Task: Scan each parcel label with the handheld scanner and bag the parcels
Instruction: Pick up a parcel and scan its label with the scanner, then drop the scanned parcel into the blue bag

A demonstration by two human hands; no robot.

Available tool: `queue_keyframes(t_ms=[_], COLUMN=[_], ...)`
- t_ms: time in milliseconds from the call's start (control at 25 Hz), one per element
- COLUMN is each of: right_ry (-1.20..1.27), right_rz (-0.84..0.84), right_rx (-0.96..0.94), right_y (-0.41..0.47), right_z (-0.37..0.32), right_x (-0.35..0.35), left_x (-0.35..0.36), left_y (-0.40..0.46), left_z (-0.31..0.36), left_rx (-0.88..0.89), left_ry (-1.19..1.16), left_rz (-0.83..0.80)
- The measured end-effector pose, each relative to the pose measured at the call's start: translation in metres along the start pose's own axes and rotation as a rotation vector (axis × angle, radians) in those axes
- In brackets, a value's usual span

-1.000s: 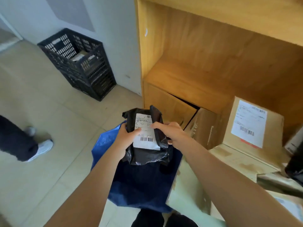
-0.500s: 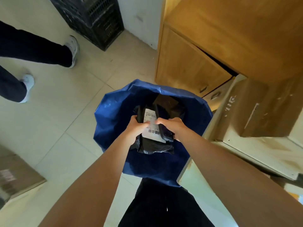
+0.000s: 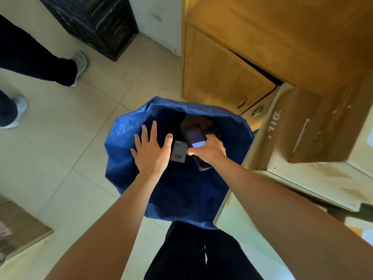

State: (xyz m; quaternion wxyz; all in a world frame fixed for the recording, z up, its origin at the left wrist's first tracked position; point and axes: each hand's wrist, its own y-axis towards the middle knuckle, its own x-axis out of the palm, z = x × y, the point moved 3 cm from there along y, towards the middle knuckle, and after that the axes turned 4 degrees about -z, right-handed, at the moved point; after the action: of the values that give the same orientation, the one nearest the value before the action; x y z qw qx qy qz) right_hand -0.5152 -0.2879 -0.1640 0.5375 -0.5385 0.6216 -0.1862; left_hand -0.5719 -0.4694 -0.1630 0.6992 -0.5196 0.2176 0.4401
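A single head-worn camera looks steeply down from close above at an open blue bag [image 3: 129,158] on the tiled floor [image 3: 60,150], both forearms reaching in from the bottom edge.

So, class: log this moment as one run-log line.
stage: bagging | left hand: open over bag | right hand: grips scanner | parcel: inside bag, label up
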Motion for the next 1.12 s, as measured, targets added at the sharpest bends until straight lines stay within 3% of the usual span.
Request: queue_keyframes(t_ms=[160, 400, 640, 840, 1120], right_ry=[-0.046, -0.052, 0.002, -0.035, -0.274], right_rz=[0.074, 0.264, 0.478, 0.694, 0.810], right_rx=[-0.135, -0.371, -0.528, -0.527, -0.304], right_y=[-0.030, -0.106, -0.200, -0.257, -0.302], right_z=[-0.029, -0.075, -0.077, -0.043, 0.041], right_x=[-0.030, -0.105, -0.208, -0.291, -0.367], left_x=[-0.032, -0.101, -0.159, -0.185, -0.136], left_y=[-0.014, -0.060, -0.128, -0.195, -0.244], left_z=[0.041, 0.128, 0.242, 0.327, 0.392], left_rx=[0.128, 0.339, 0.639, 0.895, 0.968], left_ry=[-0.019, -0.289, -0.606, -0.594, -0.458], left_rz=[0.151, 0.324, 0.289, 0.295, 0.100])
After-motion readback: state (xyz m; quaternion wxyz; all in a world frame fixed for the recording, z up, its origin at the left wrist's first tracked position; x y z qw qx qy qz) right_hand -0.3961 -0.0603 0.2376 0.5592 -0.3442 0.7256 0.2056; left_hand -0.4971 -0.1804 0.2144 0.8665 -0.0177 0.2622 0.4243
